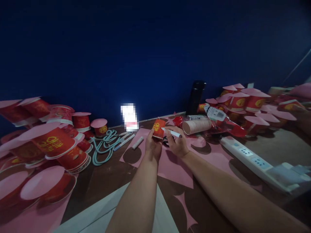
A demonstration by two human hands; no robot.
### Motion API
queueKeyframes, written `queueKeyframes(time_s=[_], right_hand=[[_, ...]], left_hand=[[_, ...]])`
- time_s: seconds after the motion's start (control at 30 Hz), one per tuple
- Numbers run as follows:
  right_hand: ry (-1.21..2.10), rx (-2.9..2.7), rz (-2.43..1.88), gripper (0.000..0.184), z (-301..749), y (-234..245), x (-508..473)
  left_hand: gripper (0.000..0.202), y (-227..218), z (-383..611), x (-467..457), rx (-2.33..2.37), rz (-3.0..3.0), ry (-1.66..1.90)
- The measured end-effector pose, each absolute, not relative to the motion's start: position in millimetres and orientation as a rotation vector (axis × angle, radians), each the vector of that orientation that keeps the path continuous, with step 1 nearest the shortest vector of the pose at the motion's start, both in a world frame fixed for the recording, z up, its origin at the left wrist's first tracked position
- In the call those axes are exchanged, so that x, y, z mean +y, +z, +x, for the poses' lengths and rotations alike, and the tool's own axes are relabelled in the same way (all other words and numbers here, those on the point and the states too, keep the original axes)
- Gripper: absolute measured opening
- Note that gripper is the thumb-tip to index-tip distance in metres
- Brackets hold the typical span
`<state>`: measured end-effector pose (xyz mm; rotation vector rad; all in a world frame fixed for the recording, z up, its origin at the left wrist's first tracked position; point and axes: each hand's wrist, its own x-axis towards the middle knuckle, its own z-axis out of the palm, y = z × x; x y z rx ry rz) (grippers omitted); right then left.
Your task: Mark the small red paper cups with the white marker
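Note:
My left hand (153,146) is closed around a small red paper cup (159,127) with yellow lettering, held tilted above the table. In my right hand (178,145) is a white marker (173,132), its tip at the cup's right side. Whether the tip touches the cup I cannot tell. Something black (166,141), partly hidden between my hands, lies on pink paper (167,170) with round cut-outs. A capped white marker (137,142) rests on the paper to the left of my hands.
Red cups with pink paper discs (52,142) are piled at the left, more (243,100) at the right. A teal cable (99,158), a lit blurred screen (129,116), a black bottle (195,97), a stack of cups (198,125) and a power strip (250,158) surround my hands.

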<state>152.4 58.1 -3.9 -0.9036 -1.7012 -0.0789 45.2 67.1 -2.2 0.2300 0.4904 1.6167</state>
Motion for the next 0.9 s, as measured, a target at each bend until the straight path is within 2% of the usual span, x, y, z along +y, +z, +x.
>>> queueKeyframes(time_s=[0.6,0.9], right_hand=[[-0.082,-1.713,-0.92,0.018,152.6,-4.4,59.6],[-0.136,-1.725,-0.884,0.015,152.0,-3.5,58.4]], left_hand=[[0.024,-2.5,44.8,68.9,0.527,0.216,1.605],[0.028,-1.0,44.5,68.2,0.516,0.195,1.611]])
